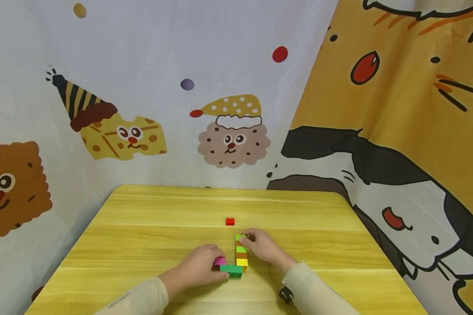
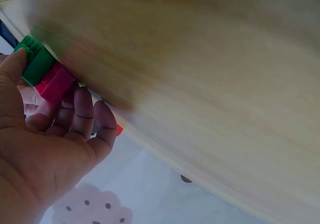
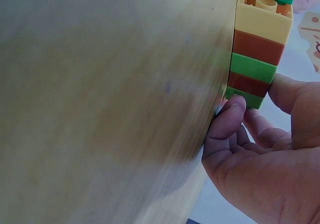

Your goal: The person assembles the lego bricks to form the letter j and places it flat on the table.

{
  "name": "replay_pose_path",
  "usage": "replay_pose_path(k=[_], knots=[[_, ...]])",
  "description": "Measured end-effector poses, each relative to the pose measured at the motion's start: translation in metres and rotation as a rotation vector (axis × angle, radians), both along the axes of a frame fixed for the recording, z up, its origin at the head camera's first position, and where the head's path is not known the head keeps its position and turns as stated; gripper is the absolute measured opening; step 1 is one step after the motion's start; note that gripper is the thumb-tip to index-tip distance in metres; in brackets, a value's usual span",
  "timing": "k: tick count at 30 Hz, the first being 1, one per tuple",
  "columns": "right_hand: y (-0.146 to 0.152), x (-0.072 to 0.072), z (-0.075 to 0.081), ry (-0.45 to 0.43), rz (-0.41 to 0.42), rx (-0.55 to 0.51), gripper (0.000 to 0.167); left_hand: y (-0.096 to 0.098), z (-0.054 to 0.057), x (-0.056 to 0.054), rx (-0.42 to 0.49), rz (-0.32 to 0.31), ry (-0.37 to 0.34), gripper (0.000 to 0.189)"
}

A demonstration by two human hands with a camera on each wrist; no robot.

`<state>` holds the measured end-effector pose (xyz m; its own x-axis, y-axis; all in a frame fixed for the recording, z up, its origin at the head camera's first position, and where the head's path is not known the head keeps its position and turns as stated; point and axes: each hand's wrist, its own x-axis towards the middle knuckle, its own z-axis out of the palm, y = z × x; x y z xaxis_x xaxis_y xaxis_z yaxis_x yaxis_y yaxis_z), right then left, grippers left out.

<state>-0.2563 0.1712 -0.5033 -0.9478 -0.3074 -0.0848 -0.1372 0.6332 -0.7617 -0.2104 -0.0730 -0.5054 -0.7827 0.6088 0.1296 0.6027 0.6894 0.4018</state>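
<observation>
My left hand (image 1: 199, 264) holds a green brick (image 1: 231, 271) and a magenta brick (image 1: 219, 261). Its thumb lies on the green brick (image 2: 37, 59), with fingers behind the magenta one (image 2: 56, 83); a red part shows between them. From the green brick a row of toy bricks runs away across the table: a yellow brick (image 3: 262, 22), then brown (image 3: 258, 47) and lime-green (image 3: 254, 67) ones by turns. At the row's far end, my right hand (image 1: 263, 246) grips the last lime-green brick (image 3: 245, 98) between thumb and fingers.
Beyond the row, a single red brick (image 1: 230, 222) lies on the wooden table (image 1: 142, 218). A cloth with cartoon pictures (image 1: 232, 43) hangs behind the table's far edge. A small black object (image 1: 286, 294) shows beside the right sleeve.
</observation>
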Motion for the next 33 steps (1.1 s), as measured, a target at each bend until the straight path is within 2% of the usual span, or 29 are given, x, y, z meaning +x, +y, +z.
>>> replay_pose_path(k=[5, 15, 20, 25, 28, 30, 33], knots=[[0.0, 0.0, 0.0, 0.006, -0.002, 0.014, 0.045, 0.0, 0.0, 0.0, 0.003, 0.001, 0.002, 0.048], [0.0, -0.001, -0.001, -0.028, -0.002, -0.038, 0.047, 0.001, 0.001, 0.001, 0.014, 0.0, 0.002, 0.047], [0.0, 0.0, -0.001, -0.015, -0.004, -0.02, 0.047, 0.001, 0.003, 0.002, 0.009, -0.001, -0.004, 0.05], [0.003, 0.0, 0.001, -0.037, 0.006, -0.045, 0.049, -0.004, 0.005, 0.003, 0.046, 0.003, -0.061, 0.065], [0.006, -0.003, 0.005, -0.044, 0.022, -0.075, 0.05, -0.013, 0.006, 0.002, 0.087, 0.03, -0.088, 0.068], [0.01, -0.008, 0.01, -0.039, 0.026, -0.093, 0.049, -0.02, 0.008, -0.001, 0.106, 0.054, -0.067, 0.06], [0.017, -0.017, 0.016, -0.027, 0.011, -0.096, 0.047, -0.031, 0.009, -0.006, 0.094, 0.108, 0.004, 0.044]])
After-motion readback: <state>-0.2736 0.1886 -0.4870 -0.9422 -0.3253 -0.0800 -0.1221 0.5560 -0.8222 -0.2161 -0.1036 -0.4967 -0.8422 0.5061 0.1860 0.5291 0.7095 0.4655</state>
